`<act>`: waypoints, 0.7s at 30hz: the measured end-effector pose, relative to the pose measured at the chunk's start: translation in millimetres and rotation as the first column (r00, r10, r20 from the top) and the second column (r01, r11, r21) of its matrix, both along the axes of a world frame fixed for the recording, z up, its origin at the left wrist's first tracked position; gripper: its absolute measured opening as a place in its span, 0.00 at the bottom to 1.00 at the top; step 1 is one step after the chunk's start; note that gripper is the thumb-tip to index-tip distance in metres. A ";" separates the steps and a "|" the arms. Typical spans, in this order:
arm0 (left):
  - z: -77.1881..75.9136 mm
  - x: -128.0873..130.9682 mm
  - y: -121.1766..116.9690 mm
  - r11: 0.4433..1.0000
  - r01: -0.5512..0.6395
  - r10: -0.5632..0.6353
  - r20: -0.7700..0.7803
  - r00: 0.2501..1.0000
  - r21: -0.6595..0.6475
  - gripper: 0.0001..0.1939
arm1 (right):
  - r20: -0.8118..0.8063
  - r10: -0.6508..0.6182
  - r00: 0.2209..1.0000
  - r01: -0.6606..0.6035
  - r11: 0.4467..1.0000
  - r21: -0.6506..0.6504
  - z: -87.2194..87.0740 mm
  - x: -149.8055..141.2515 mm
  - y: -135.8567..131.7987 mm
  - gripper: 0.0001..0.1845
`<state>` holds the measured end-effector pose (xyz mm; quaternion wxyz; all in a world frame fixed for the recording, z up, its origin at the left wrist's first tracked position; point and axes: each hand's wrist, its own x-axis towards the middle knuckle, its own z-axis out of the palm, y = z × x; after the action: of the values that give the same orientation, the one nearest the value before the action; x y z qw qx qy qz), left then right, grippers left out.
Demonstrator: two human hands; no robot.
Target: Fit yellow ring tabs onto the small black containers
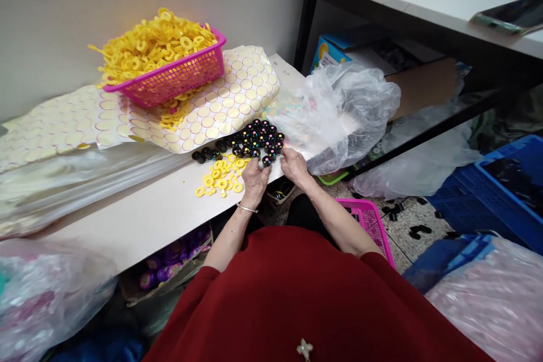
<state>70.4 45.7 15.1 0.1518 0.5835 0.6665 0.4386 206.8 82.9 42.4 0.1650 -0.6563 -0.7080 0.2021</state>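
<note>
A cluster of small round black pieces (254,138), dotted pink, yellow and blue on top, lies on the white bench. My left hand (255,180) is at the near edge of this cluster, its fingers bent and close to one dotted black piece (266,160). At the cluster's right side, my right hand (294,166) has its fingers curled together. The fingertips of both hands are partly hidden, and what they hold cannot be made out. Left of my left hand lie loose yellow rings with short tabs (221,176).
A pink basket (178,74) heaped with yellow rings sits on sheets of round stickers (241,87). Clear plastic bags (360,107) bulge at the right. A higher table (407,5) carries a phone (509,15). Pink (377,226) and blue crates (462,198) stand below.
</note>
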 end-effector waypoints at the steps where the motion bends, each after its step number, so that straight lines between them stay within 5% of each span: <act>1: 2.8 -5.5 -3.1 1.000 -0.002 0.002 0.003 1.000 0.013 0.09 | 0.017 -0.020 1.000 0.020 1.000 0.018 -0.6 3.1 2.7 0.18; 6: 15.5 -55.1 -8.8 0.978 -0.180 0.181 0.000 0.984 0.102 0.10 | 0.035 -0.017 0.999 0.013 0.995 0.103 -8.3 13.6 22.7 0.20; 11: 14.0 -123.9 4.4 0.829 -0.556 0.557 -0.005 0.830 0.054 0.11 | 0.030 0.038 0.999 -0.041 0.990 0.136 -17.7 13.3 36.4 0.16; 15: 8.8 -152.8 18.0 0.846 -0.531 0.534 0.080 0.842 -0.057 0.15 | 0.019 0.078 0.997 -0.080 0.985 0.152 -20.2 15.1 37.4 0.15; 21: 6.2 -159.6 32.8 0.900 -0.425 0.436 0.192 0.880 -0.097 0.14 | 0.043 0.177 0.983 -0.180 0.980 0.081 -16.4 27.1 36.0 0.15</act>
<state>-89.2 78.5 21.3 0.1350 0.3675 0.7709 0.5025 233.9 118.9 26.0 0.1613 -0.5861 -0.7747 0.1743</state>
